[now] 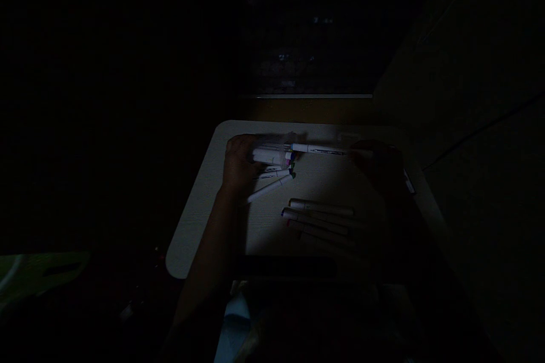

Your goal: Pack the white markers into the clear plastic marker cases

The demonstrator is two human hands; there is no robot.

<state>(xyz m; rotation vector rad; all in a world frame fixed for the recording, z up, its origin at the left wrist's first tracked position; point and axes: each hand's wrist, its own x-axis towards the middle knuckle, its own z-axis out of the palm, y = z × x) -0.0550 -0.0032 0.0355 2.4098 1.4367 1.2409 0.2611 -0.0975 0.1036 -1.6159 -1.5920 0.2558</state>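
Observation:
The scene is very dark. My left hand [239, 163] is closed around what looks like a clear plastic case [284, 147] lying on its side, its open end facing right. White markers [268, 155] with coloured ends lie inside it. Just below, a few more white markers [272, 186] rest partly under that hand. My right hand [371, 160] grips the right end of a white marker [321, 150], held level, its blue-tipped left end close to the case opening. Shadow hides most of the right fingers.
Both arms reach over a pale, round-cornered small table [204, 204]. Several loose markers [321, 207] lie side by side near its middle front. A flat, dark-edged object [409, 181] sits by the right edge. A cable [477, 131] runs off to the right.

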